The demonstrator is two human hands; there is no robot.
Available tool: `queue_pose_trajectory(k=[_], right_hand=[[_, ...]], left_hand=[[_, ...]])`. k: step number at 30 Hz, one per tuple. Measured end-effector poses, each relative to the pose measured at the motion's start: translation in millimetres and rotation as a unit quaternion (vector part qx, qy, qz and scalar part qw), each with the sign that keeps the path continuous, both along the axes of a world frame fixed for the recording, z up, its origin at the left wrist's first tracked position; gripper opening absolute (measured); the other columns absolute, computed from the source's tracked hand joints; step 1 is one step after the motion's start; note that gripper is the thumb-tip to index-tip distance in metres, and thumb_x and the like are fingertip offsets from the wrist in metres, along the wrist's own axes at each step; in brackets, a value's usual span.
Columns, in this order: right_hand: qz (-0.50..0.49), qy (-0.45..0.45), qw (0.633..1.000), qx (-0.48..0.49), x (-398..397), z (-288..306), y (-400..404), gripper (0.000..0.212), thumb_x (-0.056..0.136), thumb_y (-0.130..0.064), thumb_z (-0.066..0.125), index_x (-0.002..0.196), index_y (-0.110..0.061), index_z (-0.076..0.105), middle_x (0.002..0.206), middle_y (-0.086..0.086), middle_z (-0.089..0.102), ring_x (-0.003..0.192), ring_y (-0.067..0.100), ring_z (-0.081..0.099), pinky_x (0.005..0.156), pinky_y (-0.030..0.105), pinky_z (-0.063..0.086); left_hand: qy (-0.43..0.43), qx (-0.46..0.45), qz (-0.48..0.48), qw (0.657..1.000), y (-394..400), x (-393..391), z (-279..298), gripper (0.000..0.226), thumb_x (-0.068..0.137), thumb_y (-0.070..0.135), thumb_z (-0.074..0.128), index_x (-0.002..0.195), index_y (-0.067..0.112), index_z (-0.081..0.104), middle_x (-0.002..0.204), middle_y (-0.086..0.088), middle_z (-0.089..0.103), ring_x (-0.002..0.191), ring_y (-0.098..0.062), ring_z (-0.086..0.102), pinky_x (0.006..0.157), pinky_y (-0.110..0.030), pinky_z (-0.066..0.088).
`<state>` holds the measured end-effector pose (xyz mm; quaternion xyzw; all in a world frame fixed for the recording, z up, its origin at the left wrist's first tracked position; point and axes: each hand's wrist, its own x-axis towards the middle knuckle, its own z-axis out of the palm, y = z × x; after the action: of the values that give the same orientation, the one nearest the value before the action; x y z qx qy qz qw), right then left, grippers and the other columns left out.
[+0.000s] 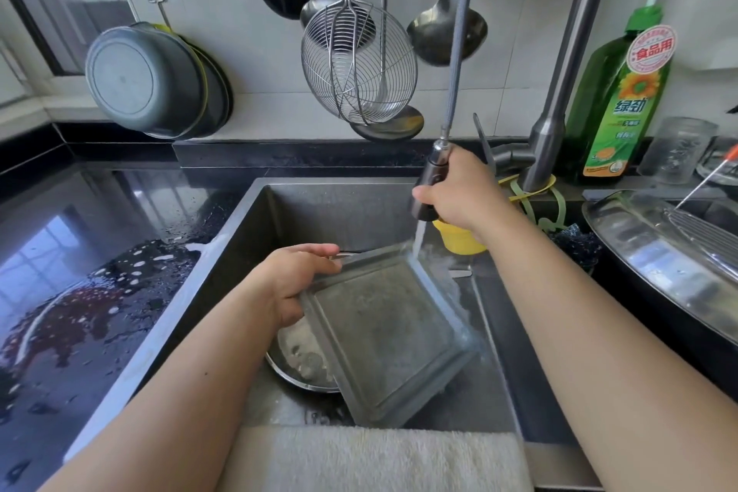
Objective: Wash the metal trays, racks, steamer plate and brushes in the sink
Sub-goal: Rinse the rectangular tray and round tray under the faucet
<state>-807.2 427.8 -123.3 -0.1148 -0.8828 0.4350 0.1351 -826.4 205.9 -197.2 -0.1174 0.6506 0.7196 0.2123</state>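
Observation:
My left hand [297, 284] grips the upper left edge of a square metal tray [383, 336], which is tilted over the grey sink [239, 236]. My right hand [459, 192] is closed around the pull-out spray head [429, 188] on its hose. Water runs from the spray head onto the tray's far corner. Under the tray, a round metal bowl [299, 367] with water in it sits on the sink floor, partly hidden.
A large oval metal tray [639, 248] with a wire rack [707, 228] lies on the right counter. A green dish soap bottle [623, 92], a jar and the tap column stand behind. Ladles and a wire skimmer [359, 64] hang above. A towel [375, 455] covers the front edge. The left counter is wet.

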Motion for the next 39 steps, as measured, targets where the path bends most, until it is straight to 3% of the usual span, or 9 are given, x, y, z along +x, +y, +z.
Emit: queue_pose_trajectory(k=[6, 10, 14, 19, 22, 26, 31, 34, 39], right_hand=[[0.050, -0.010, 0.998, -0.024, -2, -1, -5, 0.028, 0.084, -0.019, 0.081, 0.097, -0.025, 0.057, 0.102, 0.001, 0.067, 0.098, 0.025, 0.065, 0.089, 0.043, 0.055], [0.176, -0.055, 0.970, -0.161, 4, 6, -23, 0.032, 0.087, -0.009, 0.078, 0.113, -0.012, 0.060, 0.112, 0.009, 0.067, 0.105, 0.025, 0.069, 0.089, 0.049, 0.061], [0.163, -0.042, 0.975, -0.147, 8, 9, -33, 0.034, 0.087, -0.009, 0.079, 0.115, -0.010, 0.059, 0.114, 0.013, 0.067, 0.107, 0.028, 0.069, 0.087, 0.049, 0.061], [0.209, -0.086, 0.961, -0.162, 9, 13, -24, 0.036, 0.085, -0.013, 0.081, 0.114, -0.014, 0.060, 0.114, 0.008, 0.068, 0.104, 0.024, 0.071, 0.087, 0.046, 0.062], [0.169, -0.066, 0.981, -0.072, 4, 10, -23, 0.033, 0.083, -0.022, 0.083, 0.108, -0.020, 0.060, 0.109, 0.005, 0.069, 0.101, 0.024, 0.070, 0.088, 0.047, 0.061], [0.090, -0.057, 0.994, 0.029, -1, 7, -8, 0.028, 0.080, -0.030, 0.082, 0.094, -0.024, 0.059, 0.091, 0.001, 0.066, 0.086, 0.023, 0.065, 0.087, 0.049, 0.059], [0.134, -0.084, 0.987, 0.006, 11, 15, 1, 0.025, 0.083, -0.027, 0.082, 0.096, -0.022, 0.061, 0.092, -0.001, 0.066, 0.084, 0.018, 0.062, 0.083, 0.037, 0.053], [0.199, -0.124, 0.972, 0.025, 18, 28, 7, 0.034, 0.084, -0.005, 0.077, 0.114, -0.012, 0.062, 0.107, 0.007, 0.071, 0.095, 0.017, 0.066, 0.090, 0.036, 0.052], [0.111, -0.168, 0.911, 0.361, -31, 51, 31, 0.034, 0.093, 0.001, 0.055, 0.115, -0.024, 0.062, 0.103, 0.004, 0.065, 0.091, 0.022, 0.061, 0.069, 0.028, 0.046]], left_hand=[[-0.006, -0.026, -0.060, 0.998, 1, 3, 0, 0.051, 0.086, -0.023, 0.036, 0.110, -0.002, 0.076, 0.108, -0.028, 0.073, 0.085, -0.041, 0.072, 0.063, -0.050, 0.064], [0.054, -0.078, -0.036, 0.995, 0, 2, -1, 0.031, 0.087, -0.021, 0.058, 0.100, -0.001, 0.077, 0.090, -0.027, 0.076, 0.077, -0.036, 0.073, 0.061, -0.044, 0.065], [0.110, -0.134, -0.044, 0.984, 2, 4, -6, 0.018, 0.087, -0.009, 0.074, 0.094, 0.007, 0.080, 0.088, -0.017, 0.078, 0.078, -0.028, 0.073, 0.062, -0.032, 0.063], [0.136, -0.148, -0.054, 0.978, 3, 3, -1, 0.017, 0.085, -0.002, 0.079, 0.096, 0.012, 0.080, 0.093, -0.016, 0.079, 0.089, -0.033, 0.076, 0.081, -0.046, 0.063], [0.133, -0.105, -0.051, 0.984, 4, 5, 1, 0.030, 0.088, -0.012, 0.067, 0.099, 0.013, 0.079, 0.099, -0.015, 0.077, 0.093, -0.029, 0.074, 0.083, -0.042, 0.062], [0.158, -0.086, 0.001, 0.984, 3, 4, 3, 0.023, 0.085, -0.003, 0.074, 0.095, 0.016, 0.081, 0.097, -0.007, 0.079, 0.104, -0.023, 0.069, 0.090, -0.033, 0.053], [0.255, -0.166, 0.043, 0.952, 6, 7, 6, 0.024, 0.091, 0.003, 0.071, 0.094, 0.025, 0.081, 0.082, 0.005, 0.079, 0.087, -0.024, 0.076, 0.080, -0.039, 0.062], [0.285, -0.177, 0.053, 0.941, 6, 10, 14, 0.024, 0.092, 0.008, 0.069, 0.094, 0.028, 0.082, 0.081, 0.010, 0.079, 0.086, -0.021, 0.075, 0.075, -0.035, 0.059], [0.274, -0.184, 0.056, 0.942, 1, 13, 23, 0.027, 0.089, 0.009, 0.065, 0.092, 0.028, 0.084, 0.081, 0.002, 0.079, 0.093, -0.035, 0.073, 0.085, -0.051, 0.060]])
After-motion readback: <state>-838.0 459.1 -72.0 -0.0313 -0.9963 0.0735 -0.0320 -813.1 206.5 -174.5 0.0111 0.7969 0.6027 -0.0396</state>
